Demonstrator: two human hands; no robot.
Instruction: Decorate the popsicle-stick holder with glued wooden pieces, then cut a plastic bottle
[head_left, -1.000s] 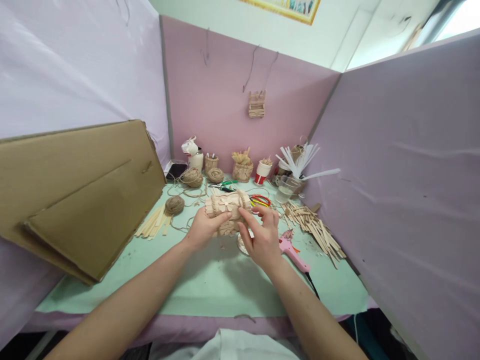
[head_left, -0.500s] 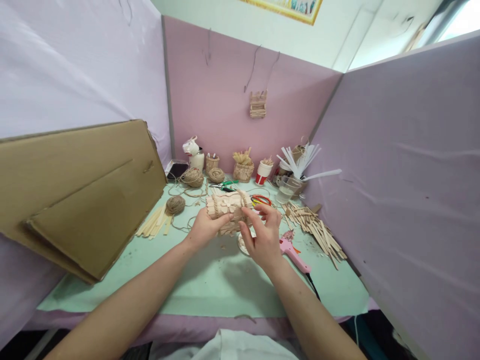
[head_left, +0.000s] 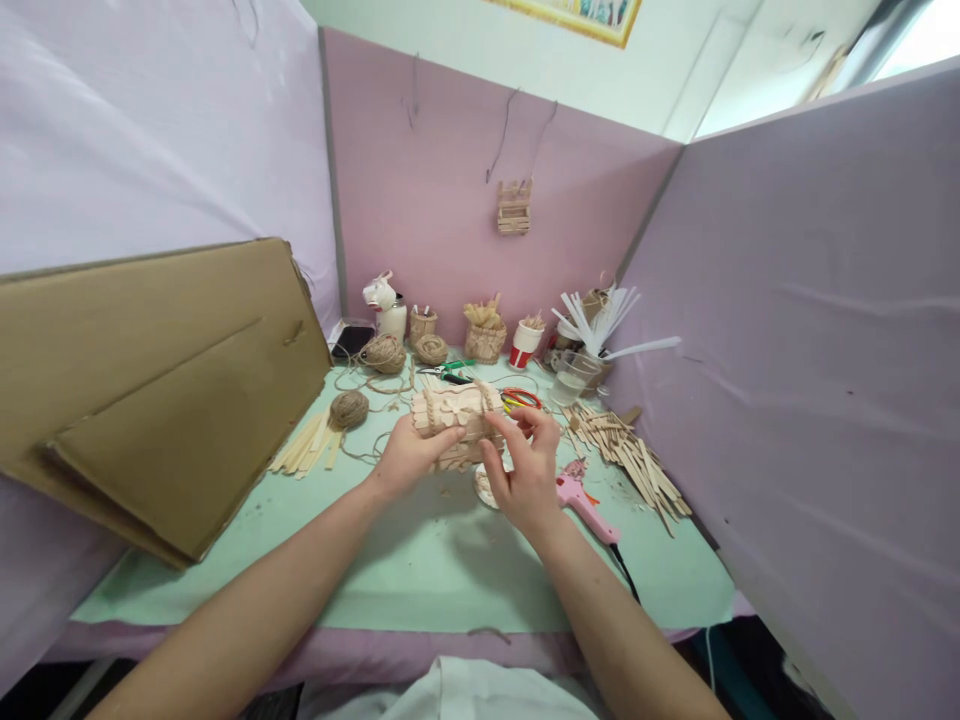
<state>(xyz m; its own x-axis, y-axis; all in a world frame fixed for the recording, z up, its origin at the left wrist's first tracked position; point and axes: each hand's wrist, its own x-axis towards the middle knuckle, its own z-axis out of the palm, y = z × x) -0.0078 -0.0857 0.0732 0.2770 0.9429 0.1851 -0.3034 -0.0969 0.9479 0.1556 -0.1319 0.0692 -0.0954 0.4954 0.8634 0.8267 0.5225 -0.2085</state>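
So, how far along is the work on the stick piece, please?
The stick piece looks mostly formed: sticks side by side, two rope bands and a flower on it. The left hand holds it; the right hand has its fingertips at it, near one band. Perhaps only small finishing is left, but the pictures cannot confirm this.

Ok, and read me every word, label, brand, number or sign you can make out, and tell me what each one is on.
No text can be read anywhere in this view.
Red and white cup: pale marking on the red part, too small to read.
Framed picture: cut off at the top, and any writing is too small to tell.
Pink glue gun: no lettering that I can make out.
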